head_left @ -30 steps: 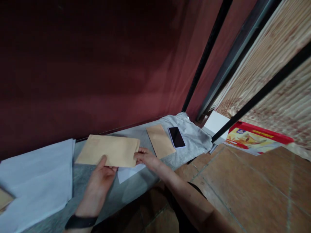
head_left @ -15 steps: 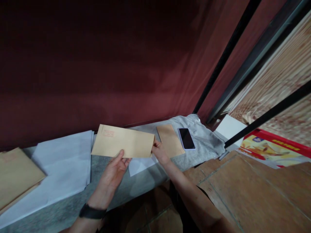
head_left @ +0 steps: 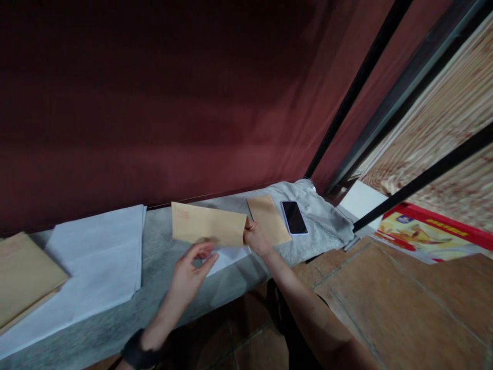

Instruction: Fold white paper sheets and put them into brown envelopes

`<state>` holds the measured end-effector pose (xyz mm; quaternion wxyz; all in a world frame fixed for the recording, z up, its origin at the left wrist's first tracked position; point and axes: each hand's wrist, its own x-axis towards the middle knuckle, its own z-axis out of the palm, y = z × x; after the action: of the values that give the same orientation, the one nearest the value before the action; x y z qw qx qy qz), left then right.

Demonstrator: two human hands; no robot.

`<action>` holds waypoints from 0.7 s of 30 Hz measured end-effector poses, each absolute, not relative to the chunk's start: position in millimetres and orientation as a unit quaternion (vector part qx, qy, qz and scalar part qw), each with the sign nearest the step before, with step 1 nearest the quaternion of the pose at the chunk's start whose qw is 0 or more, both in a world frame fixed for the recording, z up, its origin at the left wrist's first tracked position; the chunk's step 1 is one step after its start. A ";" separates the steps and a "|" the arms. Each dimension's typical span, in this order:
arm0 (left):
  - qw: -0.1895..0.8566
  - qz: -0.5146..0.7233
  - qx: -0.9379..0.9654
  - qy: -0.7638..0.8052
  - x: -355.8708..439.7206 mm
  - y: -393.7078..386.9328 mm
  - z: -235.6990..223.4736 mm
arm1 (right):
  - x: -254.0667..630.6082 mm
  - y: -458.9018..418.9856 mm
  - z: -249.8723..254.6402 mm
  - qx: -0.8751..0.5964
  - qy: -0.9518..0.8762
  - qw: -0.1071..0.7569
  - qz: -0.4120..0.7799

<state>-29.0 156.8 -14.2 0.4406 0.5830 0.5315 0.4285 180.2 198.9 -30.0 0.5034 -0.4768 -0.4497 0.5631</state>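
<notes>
A tan envelope (head_left: pixel 210 224) with faint red print at its left end is held up above the bench. My right hand (head_left: pixel 254 238) pinches its right end, with the fingertips partly hidden by the paper. Just below the envelope's lower edge is my left hand (head_left: pixel 194 262), thumb and fingers apart and slightly blurred, with nothing in its grasp. Under the envelope, a sheet of white paper (head_left: pixel 227 259) lies partly covered. Another brown envelope (head_left: pixel 271 218) rests flat beyond my right hand, beside a phone (head_left: pixel 295 217) with a dark screen.
Large white sheets (head_left: pixel 100 257) lie on the grey cloth-covered bench (head_left: pixel 157 267), with a stack of brown envelopes (head_left: pixel 29 277) over their left side. A dark red wall (head_left: pixel 154 113) rises behind. Black poles (head_left: pixel 358 87) and a colourful box (head_left: pixel 435 234) stand right, above the tiled floor.
My left hand has let go of the envelope's lower edge and opened beneath it. The envelope, still in my right hand, has shifted right and tilted, looking narrower.
</notes>
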 end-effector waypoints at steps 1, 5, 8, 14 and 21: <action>0.338 0.437 0.651 0.520 -29.3 156.4 -12.8 | 181.2 197.4 -29.8 -0.463 -0.458 0.500 0.572; 0.042 0.336 0.816 0.468 -34.3 156.7 -11.8 | 182.0 192.2 -31.3 -0.410 -0.492 0.457 0.617; -0.030 0.258 0.854 0.450 -40.4 158.3 -17.1 | 182.8 191.4 -34.5 -0.387 -0.501 0.433 0.642; -0.057 0.217 0.865 0.448 -52.8 170.1 -26.3 | 192.0 192.5 -36.9 -0.390 -0.526 0.419 0.629; -0.058 0.214 0.873 0.435 -56.8 180.0 -28.4 | 188.5 192.3 -39.9 -0.419 -0.505 0.404 0.637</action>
<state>-56.8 180.0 -28.4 -0.0579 0.8730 0.4346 0.2137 188.5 192.3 -39.9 0.4040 -0.4185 -0.5055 0.6372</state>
